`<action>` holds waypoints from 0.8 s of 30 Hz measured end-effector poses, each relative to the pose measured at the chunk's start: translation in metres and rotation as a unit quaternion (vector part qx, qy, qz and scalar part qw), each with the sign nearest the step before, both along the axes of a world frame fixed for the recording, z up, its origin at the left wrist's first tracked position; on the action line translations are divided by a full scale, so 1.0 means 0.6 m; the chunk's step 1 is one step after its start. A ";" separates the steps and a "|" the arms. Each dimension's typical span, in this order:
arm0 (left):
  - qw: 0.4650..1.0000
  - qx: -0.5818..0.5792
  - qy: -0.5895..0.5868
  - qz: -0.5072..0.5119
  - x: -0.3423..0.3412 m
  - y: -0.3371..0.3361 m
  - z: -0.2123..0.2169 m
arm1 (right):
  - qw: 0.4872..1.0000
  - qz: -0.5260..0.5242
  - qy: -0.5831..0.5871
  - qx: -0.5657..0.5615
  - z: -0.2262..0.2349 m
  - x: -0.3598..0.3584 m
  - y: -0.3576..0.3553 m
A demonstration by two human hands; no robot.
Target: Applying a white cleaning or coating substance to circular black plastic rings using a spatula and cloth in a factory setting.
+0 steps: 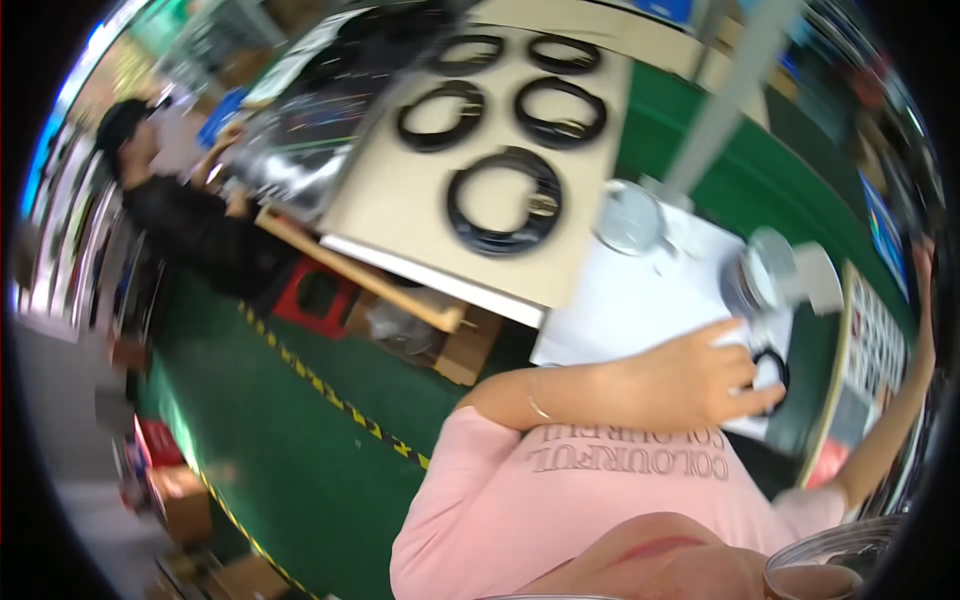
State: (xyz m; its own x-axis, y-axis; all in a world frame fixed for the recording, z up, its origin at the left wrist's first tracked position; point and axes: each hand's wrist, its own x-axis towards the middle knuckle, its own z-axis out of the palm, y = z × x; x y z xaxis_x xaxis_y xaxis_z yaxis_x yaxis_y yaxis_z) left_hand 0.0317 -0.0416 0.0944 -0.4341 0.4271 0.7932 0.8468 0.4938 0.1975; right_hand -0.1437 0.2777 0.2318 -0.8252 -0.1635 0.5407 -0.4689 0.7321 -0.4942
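My left hand (712,378) reaches across in front of me, its fingers bent around the edge of a small black ring-shaped coil (772,375) over the white sheet (610,310). Part of that coil is hidden by the fingers. Far to the right, my right hand (922,262) is raised close to the picture's rim; blur hides its fingers and whatever they touch. Several larger black cable coils (503,240) with pale bands lie on the beige tabletop (385,205), beyond the left arm.
A round translucent disc (630,218) and a clear roll-like object (762,272) sit on the white sheet. Behind them rises a grey post (728,105). At the left, a person in black (195,225) works by shiny wrapped material (300,165). Below stand a red stool (312,298) and cardboard box (468,345).
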 end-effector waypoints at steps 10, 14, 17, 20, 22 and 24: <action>0.980 -0.085 -0.179 -0.012 -0.042 0.063 -0.063 | 0.992 0.066 -0.007 0.104 -0.037 0.068 0.072; 0.964 -0.092 -0.241 0.069 -0.059 0.065 -0.103 | 0.979 0.111 -0.024 0.168 -0.060 0.074 0.054; 0.951 -0.085 -0.279 0.100 -0.058 0.059 -0.112 | 0.975 0.115 -0.011 0.188 -0.077 0.069 0.027; 0.934 -0.060 -0.320 0.146 -0.027 0.020 -0.121 | 0.970 0.147 0.023 0.191 -0.086 0.056 0.016; 0.925 -0.039 -0.323 0.197 0.011 -0.013 -0.109 | 0.970 0.146 0.028 0.194 -0.092 0.048 0.032; 0.907 0.038 -0.388 0.158 0.058 -0.035 -0.071 | 0.968 0.176 0.039 0.174 -0.109 0.032 0.066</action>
